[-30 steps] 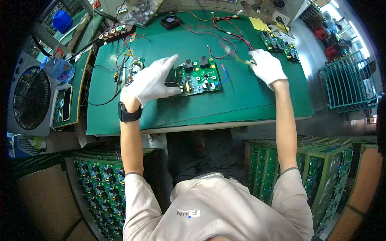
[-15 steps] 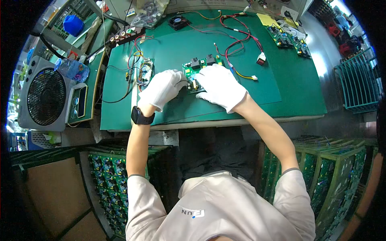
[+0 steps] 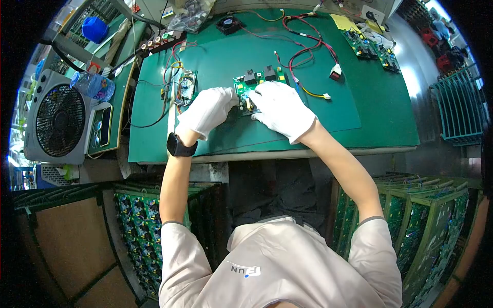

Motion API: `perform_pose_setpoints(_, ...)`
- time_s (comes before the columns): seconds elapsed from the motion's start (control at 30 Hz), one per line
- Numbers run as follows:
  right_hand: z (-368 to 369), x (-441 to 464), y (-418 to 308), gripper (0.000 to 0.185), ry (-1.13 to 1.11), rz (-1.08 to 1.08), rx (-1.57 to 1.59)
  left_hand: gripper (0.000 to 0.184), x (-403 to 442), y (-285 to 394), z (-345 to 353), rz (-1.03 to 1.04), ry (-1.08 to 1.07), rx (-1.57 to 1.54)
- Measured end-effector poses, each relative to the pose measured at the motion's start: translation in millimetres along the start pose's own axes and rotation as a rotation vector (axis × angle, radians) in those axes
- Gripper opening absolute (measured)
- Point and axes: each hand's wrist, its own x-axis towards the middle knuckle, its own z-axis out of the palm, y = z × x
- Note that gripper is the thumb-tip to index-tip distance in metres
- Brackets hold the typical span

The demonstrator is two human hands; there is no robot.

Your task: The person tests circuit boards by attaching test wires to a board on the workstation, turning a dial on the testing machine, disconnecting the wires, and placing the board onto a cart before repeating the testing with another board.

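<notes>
A green circuit board [image 3: 248, 88] with black blocks and small yellow parts lies on the green mat in front of me. My right hand [image 3: 283, 110], in a white glove, covers the board's right side and grips it, thumb at the near edge. At the board's left edge is my left hand [image 3: 209, 110], also gloved, its fingers pressed together; what they pinch is hidden. Just beyond the left hand sits a second board [image 3: 186, 87] with wires attached.
Red and black cables [image 3: 319, 43] and a small black fan [image 3: 229, 24] lie at the back. More boards [image 3: 362, 45] rest at the back right. A large grey fan [image 3: 57, 118] stands left. Racks of boards [image 3: 405, 220] flank me below the table.
Both hands stay at the board with almost the same grip. The whole view has shifted very slightly; nothing is let go or newly taken.
</notes>
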Motion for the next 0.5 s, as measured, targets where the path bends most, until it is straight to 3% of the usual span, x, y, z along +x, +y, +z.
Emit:
perform_pose_setpoints(0.13, -1, 2, -1, 0.072, 0.005, 0.004, -0.013, 0.014, -2, -5, 6, -0.031, -0.051, 0.061)
perform_pose_setpoints(0.2, -4, 1, -1, 0.050, 0.009, 0.036, 0.048, 0.014, -2, -7, 7, -0.023, -0.023, 0.001)
perform_pose_setpoints(0.5, 6, -1, 4, 0.048, 0.058, -0.008, -0.013, 0.012, 7, -15, 9, -0.064, 0.056, -0.159)
